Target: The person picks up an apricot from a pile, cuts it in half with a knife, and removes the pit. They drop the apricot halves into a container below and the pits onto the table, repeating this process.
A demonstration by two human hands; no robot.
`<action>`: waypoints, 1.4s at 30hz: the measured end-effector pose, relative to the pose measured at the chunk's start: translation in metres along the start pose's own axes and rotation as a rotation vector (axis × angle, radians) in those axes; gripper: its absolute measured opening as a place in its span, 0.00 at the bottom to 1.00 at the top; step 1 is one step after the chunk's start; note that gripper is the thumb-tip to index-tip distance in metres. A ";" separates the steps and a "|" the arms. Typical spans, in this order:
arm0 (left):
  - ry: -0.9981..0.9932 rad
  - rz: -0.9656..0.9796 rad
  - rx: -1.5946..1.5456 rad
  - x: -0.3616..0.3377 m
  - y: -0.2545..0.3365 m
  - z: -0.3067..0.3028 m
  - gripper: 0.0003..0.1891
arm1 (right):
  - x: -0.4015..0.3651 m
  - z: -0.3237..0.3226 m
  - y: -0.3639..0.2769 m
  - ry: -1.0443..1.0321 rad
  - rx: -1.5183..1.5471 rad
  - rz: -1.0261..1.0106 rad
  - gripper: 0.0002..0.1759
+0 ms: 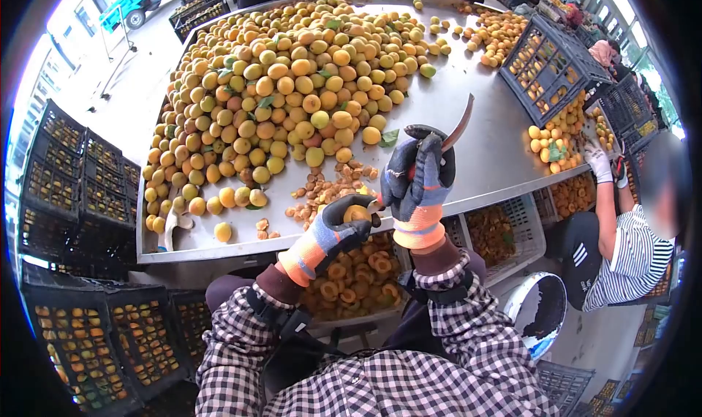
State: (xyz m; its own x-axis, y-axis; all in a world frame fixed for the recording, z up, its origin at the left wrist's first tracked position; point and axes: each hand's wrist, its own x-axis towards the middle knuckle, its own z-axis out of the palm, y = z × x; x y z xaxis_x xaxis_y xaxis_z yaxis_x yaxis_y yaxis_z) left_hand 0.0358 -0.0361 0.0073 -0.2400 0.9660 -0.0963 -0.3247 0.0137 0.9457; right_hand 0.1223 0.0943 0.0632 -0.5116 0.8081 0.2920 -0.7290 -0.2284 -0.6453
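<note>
My left hand [329, 238], in an orange, blue and black work glove, is closed around an apricot [357, 213] near the table's front edge. Just beside it, my right hand [420, 175] wears a matching glove and grips a knife; its curved blade [461, 124] points up and away to the right. Most of the knife's handle is hidden by my fingers. Behind my hands, a small heap of apricot pits [329, 192] lies on the metal table [468, 153]. Whole apricots [278, 88] are piled high beyond it. Below my hands, halved apricots [351, 289] fill a crate.
Black crates of apricots [110, 336] stand at the left. A tilted crate [545, 69] rests on the table's right side. A white-rimmed bucket [537, 314] and a light crate [512, 234] are at my right. Close by sits a person in a striped shirt [636, 263].
</note>
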 end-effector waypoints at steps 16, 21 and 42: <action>0.131 0.160 0.261 0.019 -0.022 -0.009 0.24 | 0.002 0.004 0.035 0.123 -0.141 0.043 0.19; 0.128 0.286 0.546 0.023 -0.009 -0.014 0.20 | 0.014 -0.010 0.045 0.272 0.001 0.212 0.15; 0.023 -0.097 0.176 0.007 0.020 -0.029 0.19 | 0.040 -0.044 0.047 0.181 -0.346 -0.043 0.08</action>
State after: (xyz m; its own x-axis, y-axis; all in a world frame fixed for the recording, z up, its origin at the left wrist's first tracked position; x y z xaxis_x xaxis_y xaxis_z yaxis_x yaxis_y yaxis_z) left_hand 0.0011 -0.0371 0.0162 -0.2367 0.9518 -0.1949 -0.1832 0.1533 0.9711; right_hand 0.0880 0.1397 0.0138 -0.3724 0.9029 0.2147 -0.5356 -0.0201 -0.8442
